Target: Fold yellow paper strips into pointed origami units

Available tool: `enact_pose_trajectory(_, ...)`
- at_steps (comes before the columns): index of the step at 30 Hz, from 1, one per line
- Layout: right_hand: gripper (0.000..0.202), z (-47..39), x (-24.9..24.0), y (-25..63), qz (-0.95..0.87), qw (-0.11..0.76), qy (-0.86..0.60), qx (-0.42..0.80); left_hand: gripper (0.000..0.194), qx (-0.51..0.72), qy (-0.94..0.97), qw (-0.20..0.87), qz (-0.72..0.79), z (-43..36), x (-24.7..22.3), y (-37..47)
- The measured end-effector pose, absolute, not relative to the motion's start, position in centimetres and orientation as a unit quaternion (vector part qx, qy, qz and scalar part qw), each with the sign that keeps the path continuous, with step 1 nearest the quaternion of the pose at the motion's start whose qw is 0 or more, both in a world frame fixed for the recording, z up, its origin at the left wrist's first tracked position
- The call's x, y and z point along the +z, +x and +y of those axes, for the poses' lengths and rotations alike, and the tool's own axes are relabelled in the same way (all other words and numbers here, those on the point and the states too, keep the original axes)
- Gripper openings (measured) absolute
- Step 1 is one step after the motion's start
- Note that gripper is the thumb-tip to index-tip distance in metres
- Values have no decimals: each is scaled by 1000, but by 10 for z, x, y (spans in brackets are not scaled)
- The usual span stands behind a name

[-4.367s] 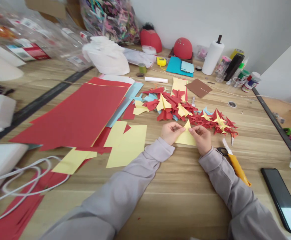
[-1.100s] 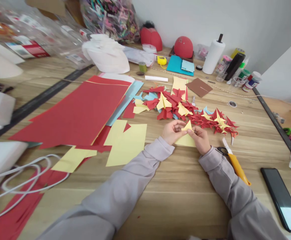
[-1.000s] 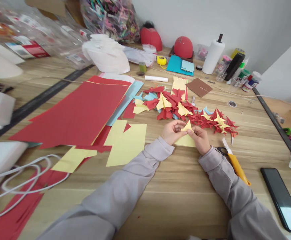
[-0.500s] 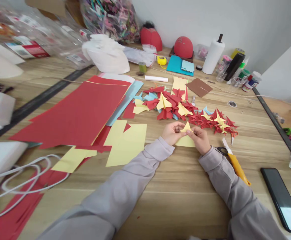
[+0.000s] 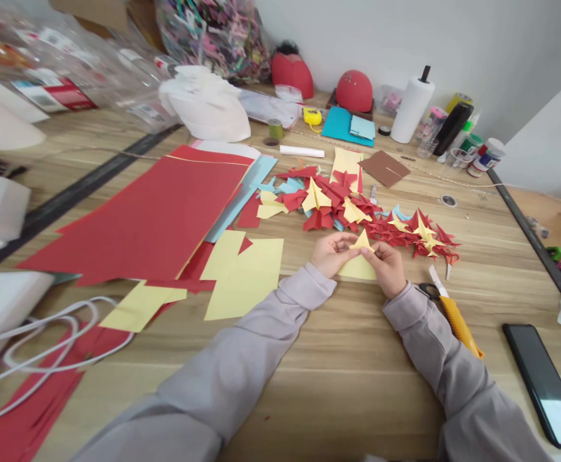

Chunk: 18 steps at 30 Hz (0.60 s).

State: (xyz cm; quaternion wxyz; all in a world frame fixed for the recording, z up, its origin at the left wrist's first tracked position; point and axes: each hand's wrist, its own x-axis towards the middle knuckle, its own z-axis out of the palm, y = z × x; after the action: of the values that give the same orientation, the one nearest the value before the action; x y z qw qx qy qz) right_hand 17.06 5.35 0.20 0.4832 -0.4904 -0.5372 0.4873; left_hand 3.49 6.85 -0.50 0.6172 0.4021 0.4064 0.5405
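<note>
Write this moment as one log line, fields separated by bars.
left hand: pinches yellow paper | right hand: pinches same paper's tip | near: pile of folded shapes, utility knife

Yellow paper piece (image 5: 359,263) just right of frame centre: partly folded, pointed tip raised toward upper frame, wider flat part lying on wood. You pinch it near tip from both sides.

Both arms are covered by long sleeves of a pale grey, slightly lilac fabric, plain and unmarked. Soft folds are seen along the cloth, and each sleeve is ended in a loose cuff at the wrist. The left hand (image 5: 331,254) and right hand (image 5: 389,267) are left bare, without rings or gloves.
</note>
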Motion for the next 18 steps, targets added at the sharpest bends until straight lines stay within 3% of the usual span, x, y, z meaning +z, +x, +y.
enact_pose_trajectory(18,41,54,4,172,-536,490,-498,473,40,528,394,630,411,67,-5,32)
